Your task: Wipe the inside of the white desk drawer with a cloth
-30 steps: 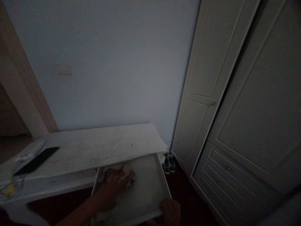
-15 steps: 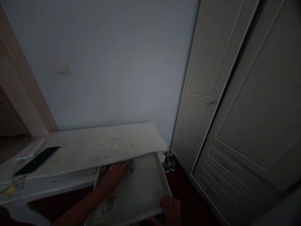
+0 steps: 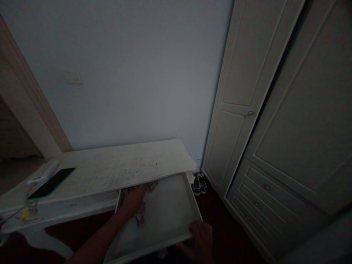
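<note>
Head view: your left hand point(image 3: 134, 200) lies on the cloth point(image 3: 140, 215) at the back left of the open drawer point(image 3: 170, 205) — whether it grips or only presses, I cannot tell. Your right hand point(image 3: 202, 234) is curled around the drawer's front right corner. You seem to be working the cloth inside the drawer; the next move likely calls for a steady right hand. Count one open drawer, apparently one cloth, one table point(image 3: 110, 165), one phone point(image 3: 52, 183), two shoes point(image 3: 196, 186).
</note>
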A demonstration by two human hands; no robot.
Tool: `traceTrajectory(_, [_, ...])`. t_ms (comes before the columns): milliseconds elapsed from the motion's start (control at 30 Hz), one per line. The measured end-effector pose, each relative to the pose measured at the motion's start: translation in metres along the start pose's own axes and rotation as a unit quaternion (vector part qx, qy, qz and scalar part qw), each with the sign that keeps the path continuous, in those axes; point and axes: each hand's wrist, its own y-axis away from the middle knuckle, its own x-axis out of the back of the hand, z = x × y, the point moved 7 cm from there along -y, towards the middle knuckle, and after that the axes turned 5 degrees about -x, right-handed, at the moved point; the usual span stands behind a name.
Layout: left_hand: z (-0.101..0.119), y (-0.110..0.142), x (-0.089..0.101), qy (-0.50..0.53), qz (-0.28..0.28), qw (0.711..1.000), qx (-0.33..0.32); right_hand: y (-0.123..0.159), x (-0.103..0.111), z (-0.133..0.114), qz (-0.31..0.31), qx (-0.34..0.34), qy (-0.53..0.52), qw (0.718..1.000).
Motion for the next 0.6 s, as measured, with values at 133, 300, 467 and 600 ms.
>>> traceTrajectory(133, [0.008, -0.019, -0.004, 0.037, 0.007, 0.999, 0.008, 0.004, -0.003, 0.002, 0.0, -0.01, 0.004, 1.0])
traceTrajectory(300, [0.029, -0.032, -0.007, 0.082, 0.024, 0.996, -0.006, 0.005, -0.004, 0.003, -0.001, -0.007, 0.004, 1.0])
traceTrajectory(467, [0.063, -0.049, -0.005, 0.12, 0.022, 0.992, -0.043, 0.001, 0.0, 0.002, 0.006, -0.001, -0.004, 1.0])
traceTrajectory(600, [0.092, -0.063, -0.003, 0.154, 0.019, 0.986, -0.065, -0.001, 0.0, 0.001, 0.004, -0.003, -0.001, 1.0])
